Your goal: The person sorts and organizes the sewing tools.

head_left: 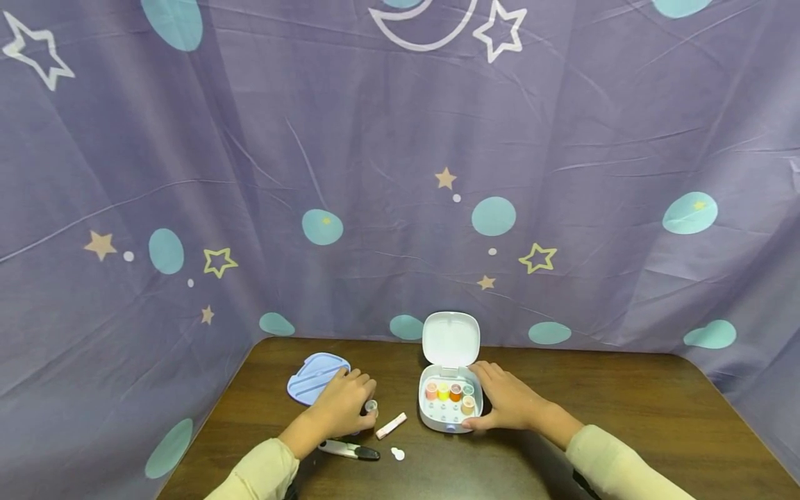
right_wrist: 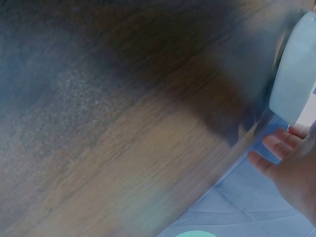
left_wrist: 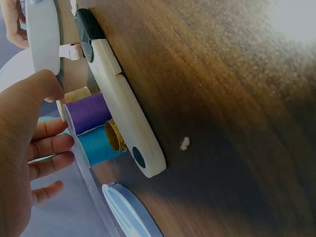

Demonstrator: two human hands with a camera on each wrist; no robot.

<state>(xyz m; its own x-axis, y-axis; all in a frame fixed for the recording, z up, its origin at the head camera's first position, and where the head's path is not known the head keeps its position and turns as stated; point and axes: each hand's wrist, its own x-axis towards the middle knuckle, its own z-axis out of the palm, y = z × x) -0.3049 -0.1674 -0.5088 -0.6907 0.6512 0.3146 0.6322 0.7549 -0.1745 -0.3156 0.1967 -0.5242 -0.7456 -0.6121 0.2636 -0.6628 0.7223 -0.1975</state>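
In the head view my left hand [head_left: 344, 406] is over the left side of the table, beside a spool's pale end [head_left: 371, 406]. The left wrist view shows its thumb by a cream spool [left_wrist: 76, 95] and loosely bent fingers near a purple thread spool [left_wrist: 89, 113] and a turquoise thread spool [left_wrist: 101, 145]. A gold-coloured thimble [left_wrist: 115, 135] lies against them. My right hand [head_left: 509, 399] grips the right side of an open white sewing box [head_left: 431, 419], thumb at the front corner and fingers toward the back. Several coloured thread spools [head_left: 444, 392] stand upright inside.
A blue tray-like lid [head_left: 315, 375] lies at the left. Near my left hand are a white-and-black seam-cutter-like tool [head_left: 346, 450], a small rolled tape measure [head_left: 391, 426] and small white discs [head_left: 398, 454]. A patterned curtain [head_left: 387, 173] hangs behind the table.
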